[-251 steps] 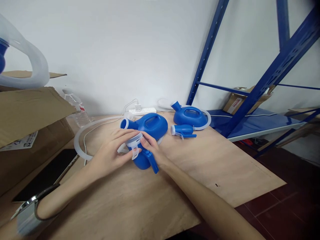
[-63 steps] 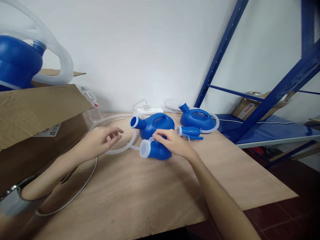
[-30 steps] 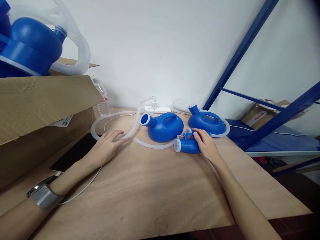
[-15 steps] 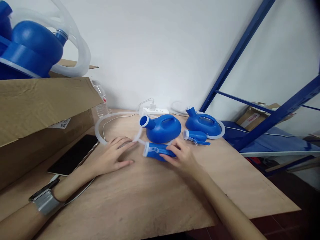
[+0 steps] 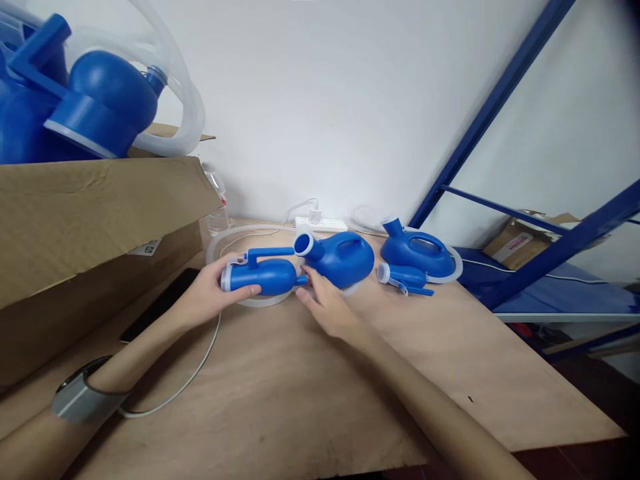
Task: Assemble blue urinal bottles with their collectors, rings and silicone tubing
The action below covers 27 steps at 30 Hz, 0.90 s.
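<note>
My left hand is wrapped round the capped end of a small blue bottle with a bar handle on top. The bottle lies sideways above the wooden table, its narrow spout pointing right. At that spout is my right hand, thumb and fingers close to its tip; whether they grip it or the clear tube is hard to tell. Just behind stands a large blue jug, its open mouth to the left. Farther right are a second large jug and a second small bottle.
A cardboard box with more blue bottles and clear tubing fills the left. Beside it lie a black phone and a white cable. A plastic bottle and power strip stand by the wall. Blue shelving is at the right.
The small bottle has moved left and turned so its handle is on top. My left hand has taken hold of its capped end. My right hand has left the handle for the spout. The view has shifted slightly.
</note>
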### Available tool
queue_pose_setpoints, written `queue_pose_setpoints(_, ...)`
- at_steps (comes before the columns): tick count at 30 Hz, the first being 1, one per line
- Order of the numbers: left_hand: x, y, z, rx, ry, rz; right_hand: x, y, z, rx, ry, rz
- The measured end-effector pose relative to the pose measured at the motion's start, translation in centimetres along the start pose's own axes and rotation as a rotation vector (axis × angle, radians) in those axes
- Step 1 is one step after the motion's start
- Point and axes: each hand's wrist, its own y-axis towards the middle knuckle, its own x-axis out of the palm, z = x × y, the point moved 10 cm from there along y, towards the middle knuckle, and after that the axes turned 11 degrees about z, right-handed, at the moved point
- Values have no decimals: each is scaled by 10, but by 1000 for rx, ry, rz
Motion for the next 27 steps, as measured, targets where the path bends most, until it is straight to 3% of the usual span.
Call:
queue_pose_setpoints(3,-7,6,-12,-86,-18,25,23,-14,7,-136,-275,-90)
queue_pose_setpoints(6,-4,6,-16,-94,14,-1,20,-23,11,-239,-387,-32)
queue_pose_setpoints(14,3,2,-14,-100,69,-68,-42,-30,9,-415,-193,142)
queue_pose_setpoints(20,9,-7,3,15,20,-163,-41,-31,9,-489,-324,143)
queue_pose_setpoints(27,9,-10,11,79,-7,-161,-37,-34,5,-516,-259,85)
